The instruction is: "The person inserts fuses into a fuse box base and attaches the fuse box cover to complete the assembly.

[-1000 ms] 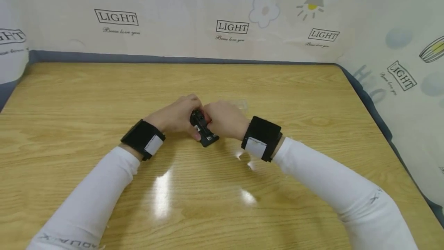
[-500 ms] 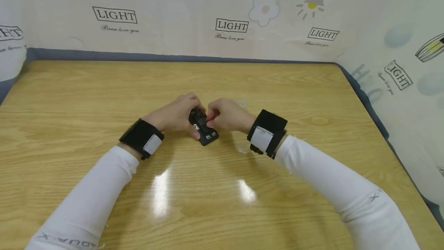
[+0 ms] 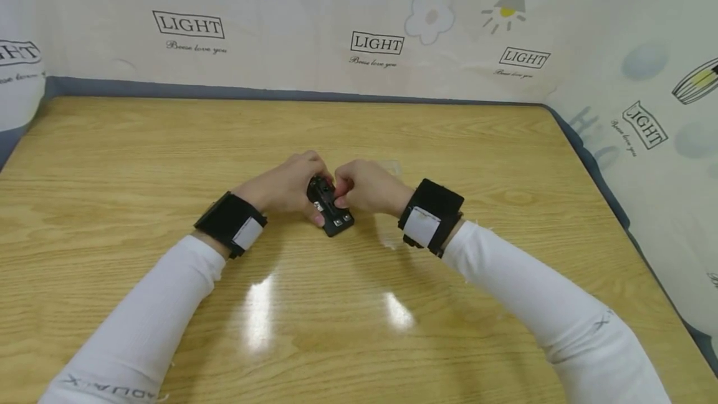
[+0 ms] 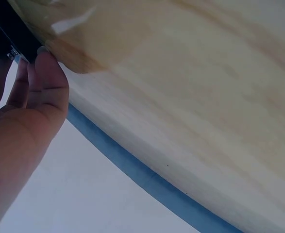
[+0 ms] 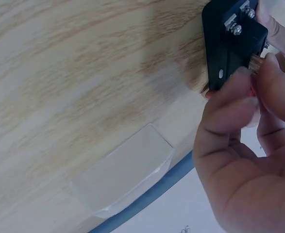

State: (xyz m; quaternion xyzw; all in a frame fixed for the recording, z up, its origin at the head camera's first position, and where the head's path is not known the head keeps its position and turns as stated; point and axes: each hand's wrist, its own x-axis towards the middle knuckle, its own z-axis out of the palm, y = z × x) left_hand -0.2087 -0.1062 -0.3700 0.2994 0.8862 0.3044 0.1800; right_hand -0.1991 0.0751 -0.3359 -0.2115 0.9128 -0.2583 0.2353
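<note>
My left hand [image 3: 283,184] grips a black device [image 3: 336,223] by its left side, thumb near the front end and fingers at the back. The device is long and narrow, with two small metal contacts on its wider near end, seen up close as screws or springs [image 5: 235,29] in the right wrist view. My right hand [image 3: 373,189] is at the device's right side. Its thumb and index finger pinch a small copper-brown piece [image 5: 255,63] right over the device; I cannot tell what it is. In the left wrist view, fingertips [image 4: 47,65] press the device's edge.
A clear plastic box-like piece [image 5: 123,170] lies on the wooden table [image 3: 168,142] just beyond my right hand. Another clear piece [image 3: 391,239] shows below my right wrist. Patterned sheeting [image 3: 291,30] stands along the table's back and right edges.
My right hand has turned and shifted slightly right, baring more of the device's near end, and has stayed about there since half a second ago. The left hand holds its place.
</note>
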